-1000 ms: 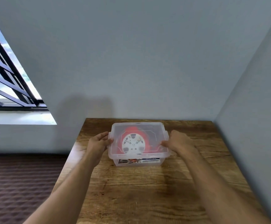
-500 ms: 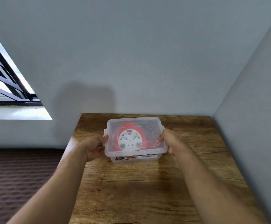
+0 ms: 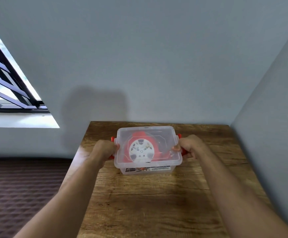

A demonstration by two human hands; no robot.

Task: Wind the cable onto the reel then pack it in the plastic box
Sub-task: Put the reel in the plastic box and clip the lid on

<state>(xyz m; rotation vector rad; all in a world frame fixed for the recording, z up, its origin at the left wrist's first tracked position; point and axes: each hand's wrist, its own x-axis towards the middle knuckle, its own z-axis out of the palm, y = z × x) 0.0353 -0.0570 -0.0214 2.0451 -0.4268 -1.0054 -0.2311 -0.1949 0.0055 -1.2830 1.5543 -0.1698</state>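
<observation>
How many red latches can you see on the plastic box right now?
2. One red latch on the plastic box's left end under the left hand, one red latch on its right end under the right hand. Both are partly covered by fingers.

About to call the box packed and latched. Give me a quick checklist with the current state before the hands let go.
1. Reel inside the plastic box: ok.
2. Lid seated over the box: ok, looks flush.
3. Left hand on the left red latch: ok.
4. Right hand on the right red latch: ok.
5. Both latches snapped down: cannot tell, fingers cover them.
6. Box resting on the wooden table: ok.
</observation>
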